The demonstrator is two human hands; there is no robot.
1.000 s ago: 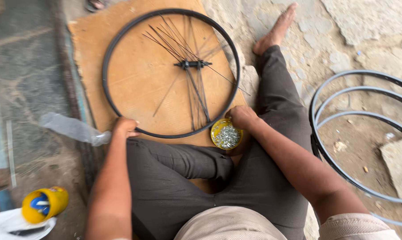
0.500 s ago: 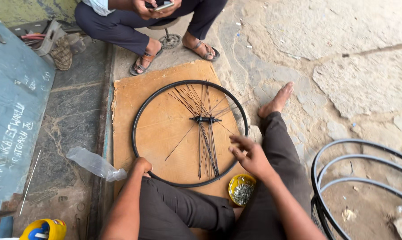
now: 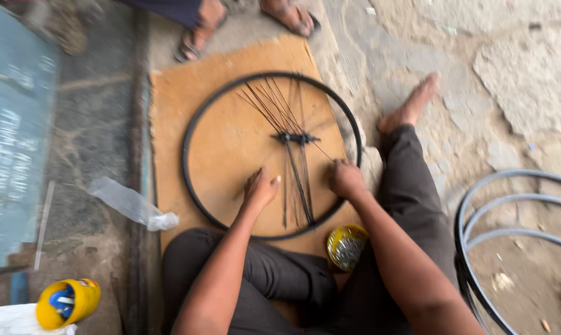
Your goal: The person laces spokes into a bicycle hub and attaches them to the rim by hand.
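A black bicycle rim (image 3: pixel 197 124) lies flat on a brown board (image 3: pixel 169 105), with a hub (image 3: pixel 295 138) near its middle and loose thin spokes (image 3: pixel 274 105) fanning out from it. My left hand (image 3: pixel 260 188) rests inside the rim on the board, fingers touching the lower spokes. My right hand (image 3: pixel 345 178) is closed over spokes at the rim's right inner edge. A small yellow tin (image 3: pixel 347 246) of tiny metal parts sits by my right knee.
Spare black rims (image 3: pixel 479 205) lean at the right on stony ground. A clear plastic bag (image 3: pixel 128 203) lies left of the board, and a yellow container (image 3: pixel 66 303) sits at the lower left. Another person's sandalled feet (image 3: pixel 200 31) stand beyond the board.
My right hand left the yellow tin and moved up to the spokes. My left hand moved from the rim's near edge to inside the rim. The view tilted and shifted.
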